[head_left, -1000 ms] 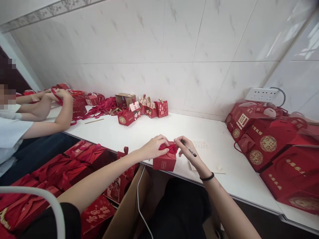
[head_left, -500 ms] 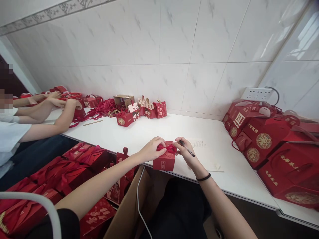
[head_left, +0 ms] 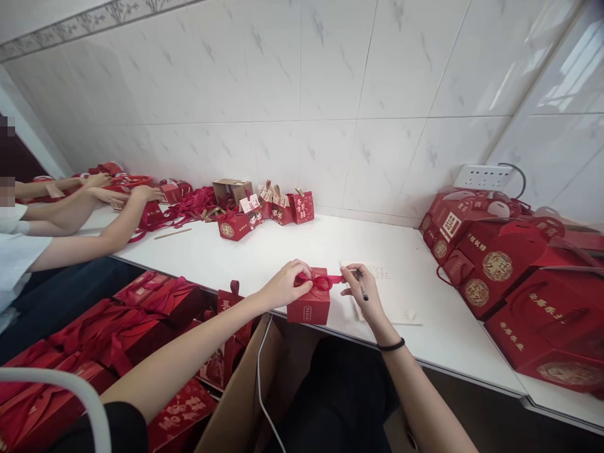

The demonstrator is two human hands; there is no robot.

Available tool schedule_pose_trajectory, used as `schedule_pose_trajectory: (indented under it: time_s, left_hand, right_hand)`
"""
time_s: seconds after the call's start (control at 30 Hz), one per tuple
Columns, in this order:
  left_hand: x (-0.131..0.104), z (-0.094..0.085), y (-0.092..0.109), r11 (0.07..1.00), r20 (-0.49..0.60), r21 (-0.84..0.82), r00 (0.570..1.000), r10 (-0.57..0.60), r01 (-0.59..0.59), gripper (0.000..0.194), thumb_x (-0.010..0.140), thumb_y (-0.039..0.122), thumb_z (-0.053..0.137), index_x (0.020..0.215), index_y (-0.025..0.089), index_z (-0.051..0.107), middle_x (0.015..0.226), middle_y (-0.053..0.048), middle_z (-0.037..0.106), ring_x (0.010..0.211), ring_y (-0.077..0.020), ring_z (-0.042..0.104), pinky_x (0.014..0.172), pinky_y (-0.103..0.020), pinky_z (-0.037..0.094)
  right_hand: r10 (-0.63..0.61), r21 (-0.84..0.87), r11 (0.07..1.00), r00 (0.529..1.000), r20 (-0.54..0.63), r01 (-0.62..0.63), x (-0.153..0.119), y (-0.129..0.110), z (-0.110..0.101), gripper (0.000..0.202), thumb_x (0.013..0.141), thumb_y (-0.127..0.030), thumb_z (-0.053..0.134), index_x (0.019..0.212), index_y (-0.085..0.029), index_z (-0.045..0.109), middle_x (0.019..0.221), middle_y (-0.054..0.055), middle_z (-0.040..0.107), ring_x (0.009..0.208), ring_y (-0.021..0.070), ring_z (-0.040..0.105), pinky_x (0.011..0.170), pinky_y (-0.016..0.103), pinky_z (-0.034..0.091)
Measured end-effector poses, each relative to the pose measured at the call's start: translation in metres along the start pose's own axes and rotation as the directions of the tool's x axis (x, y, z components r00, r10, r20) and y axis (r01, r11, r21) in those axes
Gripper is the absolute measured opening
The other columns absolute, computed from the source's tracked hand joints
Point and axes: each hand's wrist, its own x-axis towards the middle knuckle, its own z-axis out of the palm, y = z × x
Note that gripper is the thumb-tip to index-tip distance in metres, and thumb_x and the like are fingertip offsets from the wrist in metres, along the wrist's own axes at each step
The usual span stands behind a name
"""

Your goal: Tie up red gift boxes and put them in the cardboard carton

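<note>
A small red gift box (head_left: 307, 308) stands at the front edge of the white table, with a red ribbon (head_left: 323, 282) looped in a bow on its top. My left hand (head_left: 286, 283) pinches the bow's left loop, fingers closed against the box top. To the right of the box, my right hand (head_left: 362, 290) grips the ribbon's right end between thumb and finger, drawing it out level. A dark pen (head_left: 363, 287) is also tucked in the fingers of that hand.
Small red boxes (head_left: 236, 225) and a heap of ribbons (head_left: 201, 202) lie at the back. Larger red boxes (head_left: 500, 258) are stacked at right. Paper (head_left: 401, 318) lies beside my right hand. Ribboned boxes (head_left: 117, 327) fill the lower left; a co-worker's arms (head_left: 108, 233) reach in there.
My right hand has moved right, away from the box, stretching the ribbon's end with it. My left hand stays at the bow. The co-worker's nearer hand has shifted right.
</note>
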Motion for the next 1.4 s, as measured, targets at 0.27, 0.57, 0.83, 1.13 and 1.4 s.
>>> schedule_pose_trajectory:
  time_s: [0.27,0.57,0.83,1.13,1.4]
  left_hand:
    - [-0.007,-0.006,-0.005,0.996,-0.187,0.021,0.979,-0.076,0.081,0.010,0.081,0.030,0.049,0.082,0.021,0.051,0.111,-0.007,0.050,0.116,-0.0214,0.046,0.103,-0.041,0.033]
    - [-0.011,-0.018,-0.006,0.982,-0.050,-0.078,0.983,-0.176,0.172,0.021,0.078,0.038,0.056,0.084,0.019,0.055,0.095,-0.004,0.054,0.087,-0.0175,0.054,0.078,-0.033,0.047]
    - [-0.008,-0.020,-0.005,0.916,0.026,-0.322,0.969,-0.246,0.241,0.020,0.072,0.035,0.058,0.080,0.016,0.058,0.086,-0.003,0.062,0.083,-0.0167,0.056,0.081,-0.032,0.044]
    - [-0.010,-0.015,-0.004,0.929,0.000,-0.312,0.978,-0.210,0.199,0.023,0.073,0.032,0.056,0.090,0.017,0.053,0.090,-0.003,0.059,0.081,-0.0152,0.055,0.078,-0.031,0.043]
    - [-0.010,-0.011,0.002,0.914,-0.039,-0.126,0.919,-0.393,0.385,0.037,0.082,0.054,0.043,0.068,0.020,0.042,0.063,0.004,0.047,0.061,-0.0138,0.046,0.062,-0.028,0.036]
  right_hand:
    - [-0.217,-0.332,0.913,0.971,0.097,0.237,-0.023,-0.010,0.005,0.040,0.074,-0.056,0.062,0.085,-0.021,0.049,0.067,0.002,0.059,0.063,0.0183,0.055,0.063,0.032,0.045]
    - [-0.012,-0.011,1.000,0.975,0.220,0.015,-0.019,-0.016,0.012,0.041,0.062,-0.051,0.071,0.081,-0.021,0.050,0.060,-0.002,0.053,0.053,0.0137,0.046,0.053,0.027,0.037]
    - [0.132,0.289,0.934,0.954,0.269,-0.211,-0.020,-0.021,0.011,0.047,0.052,-0.040,0.082,0.081,-0.021,0.051,0.060,-0.005,0.049,0.056,0.0105,0.043,0.054,0.023,0.035]
    - [0.054,0.296,0.947,0.969,0.242,-0.126,-0.019,-0.016,0.014,0.036,0.066,-0.047,0.073,0.074,-0.020,0.050,0.065,-0.003,0.049,0.060,0.0119,0.046,0.060,0.026,0.039]
    - [-0.080,0.040,0.996,0.978,0.190,0.074,-0.020,-0.017,0.013,0.036,0.066,-0.049,0.070,0.077,-0.021,0.050,0.064,-0.002,0.052,0.060,0.0150,0.048,0.059,0.029,0.040]
